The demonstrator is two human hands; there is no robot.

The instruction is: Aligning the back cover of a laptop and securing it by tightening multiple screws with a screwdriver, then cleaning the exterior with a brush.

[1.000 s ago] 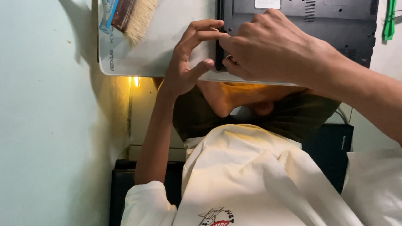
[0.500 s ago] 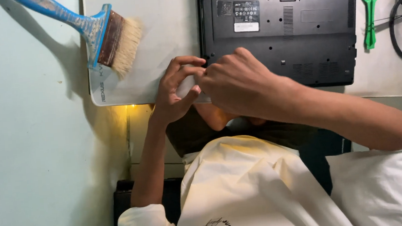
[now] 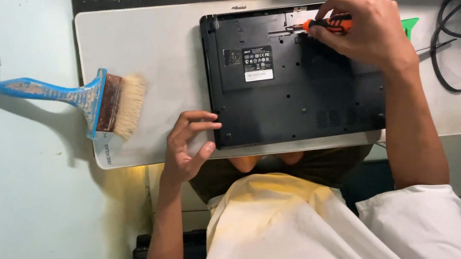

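Note:
A black laptop lies bottom side up on a white mat. My right hand grips a small screwdriver with an orange and black handle, its tip set against the laptop's underside near the far edge. My left hand rests at the laptop's near left corner, fingers spread and touching its edge, holding nothing.
A blue-handled paint brush with pale bristles lies across the mat's left edge. A green plastic pry tool shows behind my right hand. Black cables loop at the right. A pale wall surface fills the left side.
My right hand has left the laptop's near left corner and gone to the far right side, now with the screwdriver. The left hand stayed at the corner. The view has tilted up.

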